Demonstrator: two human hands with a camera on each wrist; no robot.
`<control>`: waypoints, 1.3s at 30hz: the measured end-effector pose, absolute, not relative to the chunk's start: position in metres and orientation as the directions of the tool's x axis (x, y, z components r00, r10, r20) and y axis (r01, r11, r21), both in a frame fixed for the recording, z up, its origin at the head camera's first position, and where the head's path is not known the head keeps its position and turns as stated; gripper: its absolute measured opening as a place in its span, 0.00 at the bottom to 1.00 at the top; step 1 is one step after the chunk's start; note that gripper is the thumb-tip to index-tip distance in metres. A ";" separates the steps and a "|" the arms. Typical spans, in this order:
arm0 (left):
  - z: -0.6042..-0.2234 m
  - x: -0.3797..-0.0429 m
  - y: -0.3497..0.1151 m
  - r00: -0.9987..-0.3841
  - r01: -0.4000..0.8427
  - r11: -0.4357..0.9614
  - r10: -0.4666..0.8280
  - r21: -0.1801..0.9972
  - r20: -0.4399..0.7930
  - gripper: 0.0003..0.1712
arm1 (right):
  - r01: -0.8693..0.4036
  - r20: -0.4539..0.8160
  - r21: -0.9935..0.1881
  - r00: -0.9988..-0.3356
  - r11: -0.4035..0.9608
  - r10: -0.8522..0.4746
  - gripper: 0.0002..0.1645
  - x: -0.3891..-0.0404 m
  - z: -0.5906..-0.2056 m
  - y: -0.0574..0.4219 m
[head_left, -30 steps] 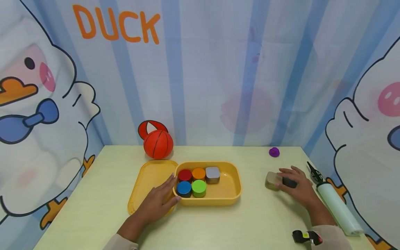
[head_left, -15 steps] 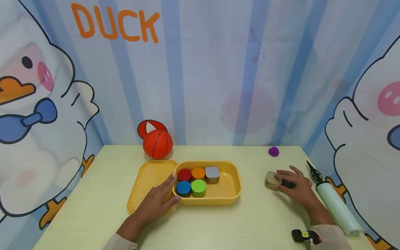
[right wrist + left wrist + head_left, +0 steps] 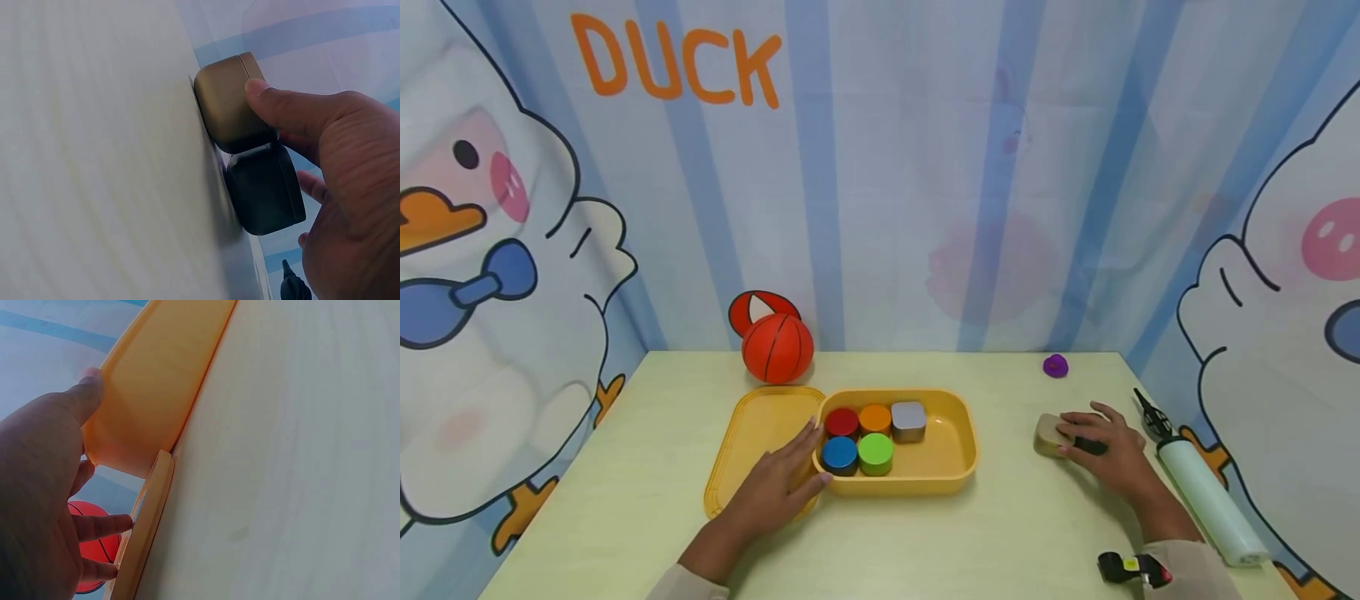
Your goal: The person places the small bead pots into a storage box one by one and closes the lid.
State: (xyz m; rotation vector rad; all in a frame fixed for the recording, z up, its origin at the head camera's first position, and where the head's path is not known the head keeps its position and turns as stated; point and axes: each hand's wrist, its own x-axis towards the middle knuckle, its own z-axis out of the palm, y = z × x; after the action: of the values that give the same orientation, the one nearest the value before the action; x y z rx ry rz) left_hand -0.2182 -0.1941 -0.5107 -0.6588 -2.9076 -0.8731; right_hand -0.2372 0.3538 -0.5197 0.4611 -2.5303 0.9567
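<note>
In the head view my left hand (image 3: pixel 775 485) rests at the left end of a yellow plastic box (image 3: pixel 953 442), fingers extended. Its thumb touches the box wall (image 3: pixel 159 381) in the left wrist view, and two fingertips meet the edge of the flat yellow lid (image 3: pixel 147 519). Inside the box stand small tins with red, orange, blue, green and silver tops. My right hand (image 3: pixel 1114 454) pinches a gold square-cornered tin (image 3: pixel 228 103) between thumb and fingers, low over the table at right. A black tin (image 3: pixel 262 194) sits against it, partly under the hand.
Behind the lid is a red basketball-patterned ball (image 3: pixel 778 348). A small purple hat-shaped piece (image 3: pixel 1056 366) lies at the back right. Along the right edge lies a pale green hand pump (image 3: pixel 1210 500) with a black nozzle. Patterned curtains wall off the back and sides.
The right hand's fingertips have shifted slightly left, further onto the gold tin. The left hand, box and lid have stayed put.
</note>
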 end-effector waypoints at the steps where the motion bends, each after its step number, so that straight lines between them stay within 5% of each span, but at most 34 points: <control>1: -0.511 -0.218 -0.194 -0.910 0.406 0.753 0.386 0.518 0.152 0.47 | -0.438 0.476 -0.552 -0.864 0.710 -0.164 0.21 -0.238 -0.520 0.353; 39: -0.510 -0.215 -0.193 -0.914 0.398 0.755 0.374 0.521 0.157 0.47 | -0.633 0.747 -0.432 -0.651 0.642 -0.138 0.27 -0.242 -0.499 0.304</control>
State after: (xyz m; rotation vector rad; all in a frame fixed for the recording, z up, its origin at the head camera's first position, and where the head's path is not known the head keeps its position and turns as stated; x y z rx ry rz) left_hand -0.2152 -0.1932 -0.5100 -0.6392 -2.9025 -0.8776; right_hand -0.2415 0.3036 -0.4990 0.5975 -2.1680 0.9191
